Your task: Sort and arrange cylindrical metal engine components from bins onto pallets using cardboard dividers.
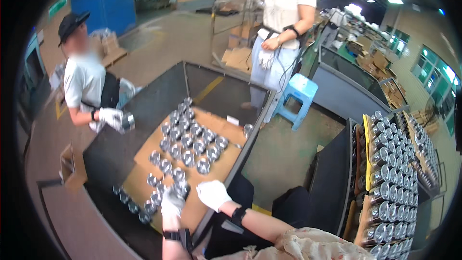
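My left hand (pixel 172 204), in a white glove, grips a shiny metal cylinder (pixel 181 188) at the near end of a brown cardboard sheet (pixel 222 126). My right hand (pixel 212 194), also gloved, hovers beside it over the table's near edge with fingers curled and nothing visible in it. Several more metal cylinders (pixel 188 140) stand in rows on the cardboard. A few more cylinders (pixel 131 206) line the dark table (pixel 144 101) to the left of my left hand.
A person in a white shirt and black cap (pixel 84 74) stands left of the table holding a cylinder in gloved hands. Another person (pixel 281 29) stands beyond, near a blue stool (pixel 297 97). Racks full of cylinders (pixel 391 178) stand at right.
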`<state>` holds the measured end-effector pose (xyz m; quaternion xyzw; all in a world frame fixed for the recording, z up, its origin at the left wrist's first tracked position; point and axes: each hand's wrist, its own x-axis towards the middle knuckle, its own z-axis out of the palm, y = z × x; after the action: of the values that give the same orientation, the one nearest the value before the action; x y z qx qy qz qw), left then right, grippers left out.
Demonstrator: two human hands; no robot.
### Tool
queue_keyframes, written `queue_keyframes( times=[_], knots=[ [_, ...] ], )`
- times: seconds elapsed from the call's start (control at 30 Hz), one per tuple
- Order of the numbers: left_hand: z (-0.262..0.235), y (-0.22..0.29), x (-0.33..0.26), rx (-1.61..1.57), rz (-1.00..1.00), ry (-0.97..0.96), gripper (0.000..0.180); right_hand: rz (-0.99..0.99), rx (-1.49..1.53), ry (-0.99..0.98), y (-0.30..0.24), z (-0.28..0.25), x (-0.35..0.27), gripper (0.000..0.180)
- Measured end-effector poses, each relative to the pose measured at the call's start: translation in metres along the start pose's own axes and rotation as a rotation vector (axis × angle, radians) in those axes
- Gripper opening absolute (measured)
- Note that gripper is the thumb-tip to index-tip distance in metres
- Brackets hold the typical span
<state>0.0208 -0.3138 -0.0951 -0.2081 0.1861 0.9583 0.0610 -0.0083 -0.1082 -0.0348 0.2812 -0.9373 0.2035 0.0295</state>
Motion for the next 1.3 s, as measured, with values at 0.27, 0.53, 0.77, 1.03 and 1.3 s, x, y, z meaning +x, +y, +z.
queue_keyframes(
  times=[0.27, 0.53, 0.77, 1.03, 1.3],
  knots=[
    [0.156, -0.016, -0.042, 0.78, 0.634, -0.111, 0.035, 0.287, 1.478, 0.061, 0.029, -0.061, -0.014, 0.031],
    [0.219, -0.057, -0.044, 0.237, 0.078, -0.208, 0.026, 0.386, 2.028, -0.249, 0.033, -0.153, -0.078, 0.041],
    [0.275, -0.121, -0.035, 0.37, -0.247, -0.275, 0.029, 0.457, 2.558, -0.294, 0.028, -0.185, -0.124, 0.071],
    [0.255, -0.163, 0.013, 0.25, -0.566, -0.604, 0.027, 0.421, 2.618, -0.13, 0.036, -0.19, -0.15, 0.075],
    [0.274, -0.164, -0.022, 0.563, -0.212, -0.305, 0.029, 0.545, 2.712, -0.087, 0.034, -0.19, -0.15, 0.082]
  ],
)
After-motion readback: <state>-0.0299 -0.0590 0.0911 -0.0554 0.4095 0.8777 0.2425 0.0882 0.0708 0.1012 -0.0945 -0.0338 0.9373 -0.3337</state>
